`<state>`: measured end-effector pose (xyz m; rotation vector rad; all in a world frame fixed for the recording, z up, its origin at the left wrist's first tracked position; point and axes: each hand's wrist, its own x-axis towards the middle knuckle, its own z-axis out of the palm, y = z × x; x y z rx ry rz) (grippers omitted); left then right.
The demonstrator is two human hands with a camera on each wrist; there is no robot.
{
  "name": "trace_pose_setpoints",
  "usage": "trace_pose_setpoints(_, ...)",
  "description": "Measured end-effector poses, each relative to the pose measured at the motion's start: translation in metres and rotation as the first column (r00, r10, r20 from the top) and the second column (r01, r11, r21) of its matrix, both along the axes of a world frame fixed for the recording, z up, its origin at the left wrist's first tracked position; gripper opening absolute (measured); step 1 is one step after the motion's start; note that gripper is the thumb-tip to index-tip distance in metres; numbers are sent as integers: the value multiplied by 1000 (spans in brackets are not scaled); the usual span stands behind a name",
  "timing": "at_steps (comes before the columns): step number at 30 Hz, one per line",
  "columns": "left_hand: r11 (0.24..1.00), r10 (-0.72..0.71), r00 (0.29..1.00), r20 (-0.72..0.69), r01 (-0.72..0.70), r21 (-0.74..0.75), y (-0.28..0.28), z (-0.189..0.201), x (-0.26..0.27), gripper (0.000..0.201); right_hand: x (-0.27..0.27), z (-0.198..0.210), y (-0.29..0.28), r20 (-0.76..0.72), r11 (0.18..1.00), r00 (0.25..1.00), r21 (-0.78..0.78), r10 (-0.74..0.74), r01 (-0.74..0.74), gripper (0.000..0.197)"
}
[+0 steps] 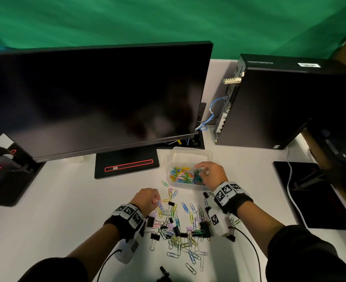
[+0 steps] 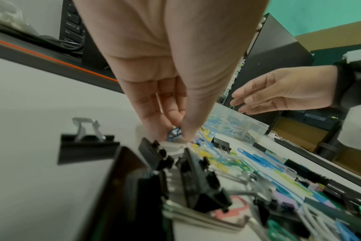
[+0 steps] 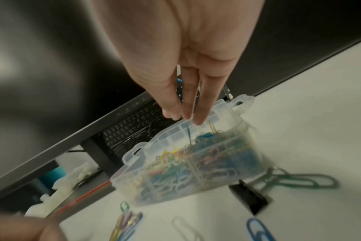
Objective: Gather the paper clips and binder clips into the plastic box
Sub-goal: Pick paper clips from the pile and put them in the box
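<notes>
Blue paper clip (image 2: 174,132) pinched by left hand (image 1: 146,198), right hand (image 1: 212,174) over plastic box (image 1: 190,154)

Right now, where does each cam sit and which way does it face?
Head: above the desk, looking down at the clip pile; both forearms show.
Left wrist: along the left hand pinching a blue paper clip.
Right wrist: along the right hand, fingers straight over the plastic box.
Shared: head and right wrist both show the box.

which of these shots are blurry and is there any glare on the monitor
Head view: sharp, dim, monitor dark with only faint reflections. Left wrist view: near binder clips out of focus. Right wrist view: motion blur smears the plastic box.
</notes>
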<state>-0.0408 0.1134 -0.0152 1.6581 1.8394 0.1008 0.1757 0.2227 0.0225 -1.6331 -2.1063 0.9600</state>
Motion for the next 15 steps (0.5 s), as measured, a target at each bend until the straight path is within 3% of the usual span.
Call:
trace_pose_setpoints(4,998,55,997,47,-56,34,1,4,-1,21,1,-8,-22,28,984,985,56,170,-171,25)
trace_pose_setpoints(7,992,87,993,82,-94,88,3,6,0,17,2,-18,-46,166,939,925,-102,342,-329,23)
trace_pose_setpoints(10,983,99,985,138,-118,138,10,13,6,15,2,-29,-65,307,867,812,-231,496,-443,57)
trace_pose_setpoints(12,976,86,983,165,-117,185,18,21,14,15,-2,-33,-72,329,836,768,-215,549,-505,76)
trace_pose_setpoints(15,969,86,967,239,-138,207,35,33,27,19,-5,-37,-80,339,804,732,-173,591,-568,78)
